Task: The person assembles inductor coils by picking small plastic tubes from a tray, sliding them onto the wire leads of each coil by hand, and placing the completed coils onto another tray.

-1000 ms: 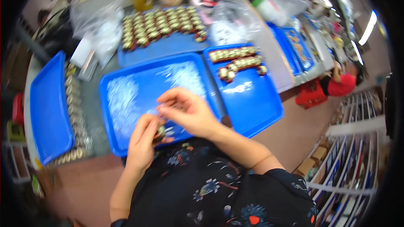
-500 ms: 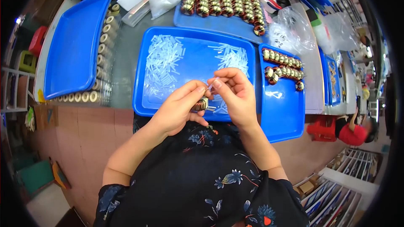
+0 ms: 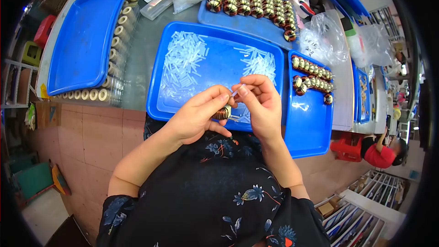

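Observation:
My left hand (image 3: pixel 197 114) is closed around a copper-wound coil (image 3: pixel 222 113) with thin wire leads, over the near edge of a large blue tray (image 3: pixel 219 32). Close beside it, my right hand (image 3: pixel 261 105) pinches a small clear tube (image 3: pixel 236 92) at the left fingertips. Where the tube meets a lead is too small to make out. Inside the tray lie two piles of short clear tubes, one on the left (image 3: pixel 184 59) and one on the right (image 3: pixel 258 64).
A blue tray (image 3: pixel 308 130) on the right holds rows of coils (image 3: pixel 313 67). More coils (image 3: pixel 256 3) stand on a tray behind. At the left, an empty blue tray (image 3: pixel 87 36) rests beside pale rings (image 3: pixel 114 43). A person in red (image 3: pixel 380 154) is far right.
The view has swung and steadied, so the trays appear shifted in the frame. Both hands stay together at the coil, and the right fingers still pinch the tube.

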A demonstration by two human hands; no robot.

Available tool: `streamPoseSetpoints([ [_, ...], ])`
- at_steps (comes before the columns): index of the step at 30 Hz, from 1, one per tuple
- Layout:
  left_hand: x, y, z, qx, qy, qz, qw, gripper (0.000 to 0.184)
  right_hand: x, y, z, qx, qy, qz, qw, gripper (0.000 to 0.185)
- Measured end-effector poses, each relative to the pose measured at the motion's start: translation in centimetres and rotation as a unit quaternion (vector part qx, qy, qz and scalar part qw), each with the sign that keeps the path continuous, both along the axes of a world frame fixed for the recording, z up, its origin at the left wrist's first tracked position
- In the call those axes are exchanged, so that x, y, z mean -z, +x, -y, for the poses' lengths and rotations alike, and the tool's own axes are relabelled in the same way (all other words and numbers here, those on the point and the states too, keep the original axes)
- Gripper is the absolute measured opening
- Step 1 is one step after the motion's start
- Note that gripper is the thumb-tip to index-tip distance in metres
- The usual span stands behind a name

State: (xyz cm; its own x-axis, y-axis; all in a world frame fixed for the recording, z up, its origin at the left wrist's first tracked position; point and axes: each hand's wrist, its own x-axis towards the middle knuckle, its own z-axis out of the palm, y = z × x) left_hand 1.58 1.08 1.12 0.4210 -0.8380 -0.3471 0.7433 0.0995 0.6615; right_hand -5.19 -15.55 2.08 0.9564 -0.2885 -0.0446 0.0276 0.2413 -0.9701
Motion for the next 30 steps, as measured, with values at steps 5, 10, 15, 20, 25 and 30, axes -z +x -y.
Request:
streamPoseSetpoints([
  [5,-0.36,-0.07,0.01,-0.005,0.005,-0.003,1.0,0.024,0.02,0.07,-0.15,0.003,-0.003,0.005,1.0,0.019],
  [10,-0.41,-0.12,0.06,-0.006,0.014,-0.004,1.0,0.023,0.21,-0.1,-0.11,0.004,-0.004,0.009,1.0,0.019],
  [15,-0.3,-0.15,0.05,-0.005,0.007,0.002,1.0,0.023,0.23,-0.18,-0.38,0.01,0.015,0.019,1.0,0.019],
  [20,-0.52,-0.28,-0.05,-0.013,0.008,0.002,1.0,0.022,0.32,-0.17,-0.52,0.017,0.009,0.016,1.0,0.018],
  [25,-0.44,-0.3,-0.09,-0.013,0.011,0.001,1.0,0.021,0.26,-0.22,-0.59,0.016,0.012,0.017,1.0,0.018],
  [30,-0.5,-0.34,-0.16,-0.014,0.011,0.005,1.0,0.022,0.53,-0.29,-0.55,0.016,0.019,0.019,1.0,0.017],
])
